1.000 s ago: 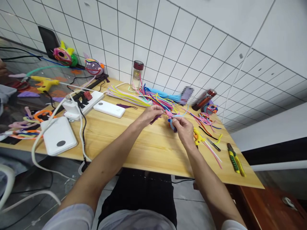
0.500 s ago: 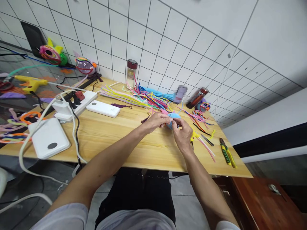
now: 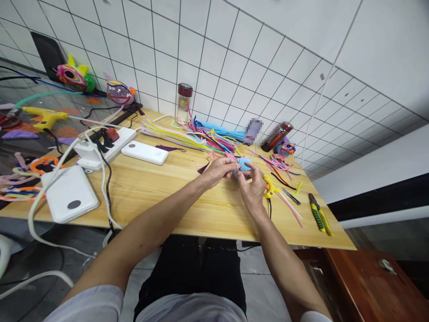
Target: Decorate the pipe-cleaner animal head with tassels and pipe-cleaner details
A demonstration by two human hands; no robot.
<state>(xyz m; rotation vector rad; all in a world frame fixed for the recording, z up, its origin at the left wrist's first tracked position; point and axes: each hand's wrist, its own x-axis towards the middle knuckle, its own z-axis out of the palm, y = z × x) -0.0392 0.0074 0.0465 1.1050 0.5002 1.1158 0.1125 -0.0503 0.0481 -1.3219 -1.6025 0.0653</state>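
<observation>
Because it likely needs steadying, our light-blue craft ornament (image 3: 244,161) sits between our fingertips | left hand (image 3: 218,172): pinched on its edge | right hand (image 3: 252,187): curled, grip unclear | yellow glue gun (image 3: 270,185): just right of right fingers, presumably for reach

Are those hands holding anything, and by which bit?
The left hand and right hand meet at the near side of a light-blue thing; whether and where each grips it can't be told.

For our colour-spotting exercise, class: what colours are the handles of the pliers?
The pliers' handles are yellow and green, clearest in the head view.
</observation>
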